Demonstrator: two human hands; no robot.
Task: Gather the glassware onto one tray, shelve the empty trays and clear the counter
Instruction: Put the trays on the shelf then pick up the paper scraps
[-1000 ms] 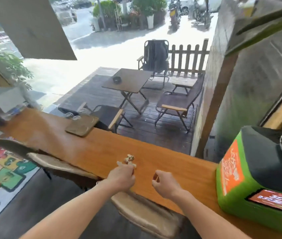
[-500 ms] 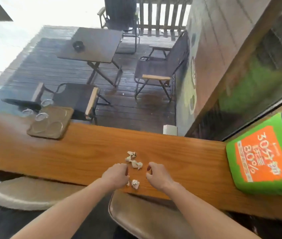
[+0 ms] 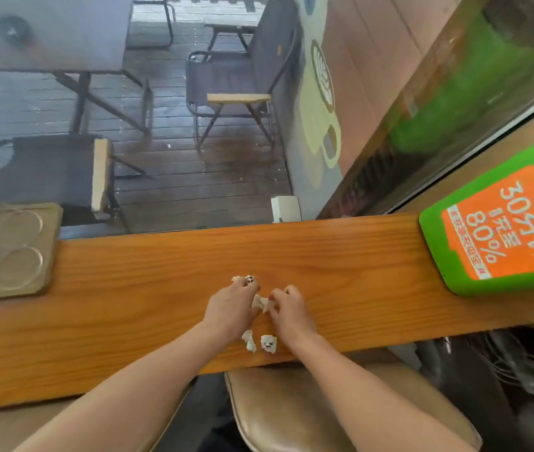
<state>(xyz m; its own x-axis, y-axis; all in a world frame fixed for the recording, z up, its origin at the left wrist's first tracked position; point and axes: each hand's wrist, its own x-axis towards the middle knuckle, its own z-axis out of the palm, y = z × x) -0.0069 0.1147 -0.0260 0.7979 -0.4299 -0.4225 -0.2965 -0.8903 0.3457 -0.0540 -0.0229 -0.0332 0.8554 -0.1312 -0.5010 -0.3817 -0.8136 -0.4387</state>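
We see both hands curled over crumpled paper scraps on the wooden counter (image 3: 161, 288): the left hand (image 3: 231, 303) pinches one scrap (image 3: 243, 279) at its fingertips, the right hand (image 3: 287, 305) grips another (image 3: 260, 303) (two more lie beside the wrists). The tray (image 3: 45, 256) with glassware (image 3: 18, 265) sits far left.

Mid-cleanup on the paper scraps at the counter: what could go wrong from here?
Two crumpled scraps lie close to the near edge of the counter, just behind both hands; a sweeping wrist might knock them off onto the stool. The left hand and right hand are pinching small pieces, so bits may drop. The tray overhangs the counter's far edge, so a nudge could tip it.
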